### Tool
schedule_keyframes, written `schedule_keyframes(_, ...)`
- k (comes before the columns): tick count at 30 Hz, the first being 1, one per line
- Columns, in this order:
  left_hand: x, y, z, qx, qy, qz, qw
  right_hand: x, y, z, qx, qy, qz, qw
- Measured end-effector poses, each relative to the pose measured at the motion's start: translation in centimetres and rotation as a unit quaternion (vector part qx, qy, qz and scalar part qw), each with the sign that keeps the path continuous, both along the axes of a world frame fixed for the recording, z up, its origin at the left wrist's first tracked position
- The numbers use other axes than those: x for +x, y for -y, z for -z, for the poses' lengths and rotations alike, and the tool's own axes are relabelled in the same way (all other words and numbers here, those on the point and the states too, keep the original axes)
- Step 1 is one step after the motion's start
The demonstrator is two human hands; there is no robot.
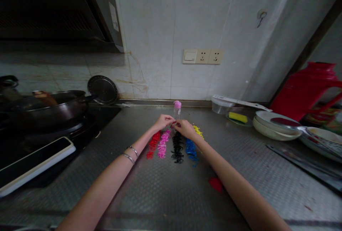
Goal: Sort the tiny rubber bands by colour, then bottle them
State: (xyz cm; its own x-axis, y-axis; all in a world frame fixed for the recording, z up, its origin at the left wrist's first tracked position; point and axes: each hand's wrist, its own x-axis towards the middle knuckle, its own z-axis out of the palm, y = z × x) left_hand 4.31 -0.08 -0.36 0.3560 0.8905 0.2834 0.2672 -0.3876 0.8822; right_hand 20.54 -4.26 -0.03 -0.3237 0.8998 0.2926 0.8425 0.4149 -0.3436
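Both hands meet at the far middle of the metal counter, fingertips almost touching. My left hand (pixel 164 121) is closed in a pinch, and my right hand (pixel 185 128) pinches beside it. Something small and dark red shows at their fingertips, too small to make out. Just behind stands a small clear bottle with a pink cap (pixel 177 104). Little elastic bands lie below the hands in colour rows: red bands (pixel 153 145), pink bands (pixel 163 144), black bands (pixel 177 149), blue bands (pixel 191 149) and yellow bands (pixel 198 131). My right hand and wrist partly cover the rows.
At left, a pan (pixel 50 108) sits on the black stove, with a phone-like slab (pixel 37 163) in front. To the right are a plastic tub (pixel 221 107), a yellow sponge (pixel 237 117), stacked bowls (pixel 275 133) and a red thermos (pixel 301 92). A red piece (pixel 215 184) lies by my right forearm.
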Motion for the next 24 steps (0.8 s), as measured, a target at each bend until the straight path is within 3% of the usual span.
schedule_keyframes(24,0.0,0.9,-0.5,-0.051,0.046,-0.037,0.997,0.3,-0.2,0.1,0.011,-0.039,-0.015,0.999)
